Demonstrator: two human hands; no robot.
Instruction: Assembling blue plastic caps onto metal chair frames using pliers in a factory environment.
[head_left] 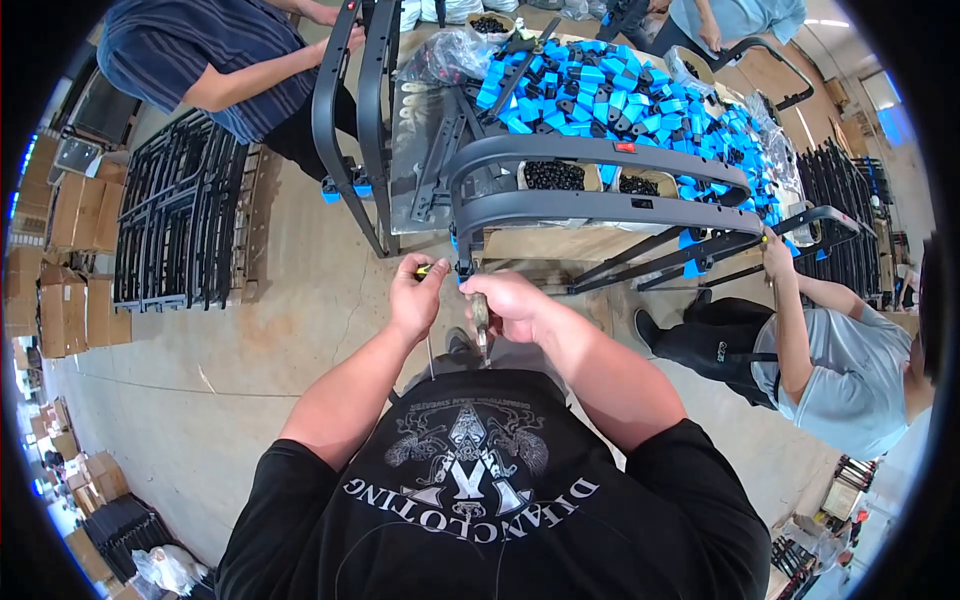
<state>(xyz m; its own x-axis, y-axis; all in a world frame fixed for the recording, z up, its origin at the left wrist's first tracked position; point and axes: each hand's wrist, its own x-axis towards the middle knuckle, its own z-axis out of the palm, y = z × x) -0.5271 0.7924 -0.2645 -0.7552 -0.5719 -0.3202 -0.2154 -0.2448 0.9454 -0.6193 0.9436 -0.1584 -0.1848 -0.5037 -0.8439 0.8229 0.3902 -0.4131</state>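
My left hand (416, 292) is closed around a screwdriver (425, 271) with a yellow and black handle; its thin shaft hangs below the fingers. My right hand (512, 306) grips a slim, worn grey-brown tool (480, 315) with a silvery lower end, perhaps an air tool. The right fingers are at the near left end of a black curved metal frame (600, 206), which rests on the workbench. Both hands are close together around that end, and the exact contact is hidden by the fingers. A second bar (600, 150) of the frame arches just behind.
Blue and black plastic parts (620, 95) are heaped on the bench. Boxes of small black pieces (553, 177) stand behind the frame. People work at the left (215, 70), right (830, 350) and far side (735, 20). Black frames (180, 210) are stacked on the left beside cartons (85, 210).
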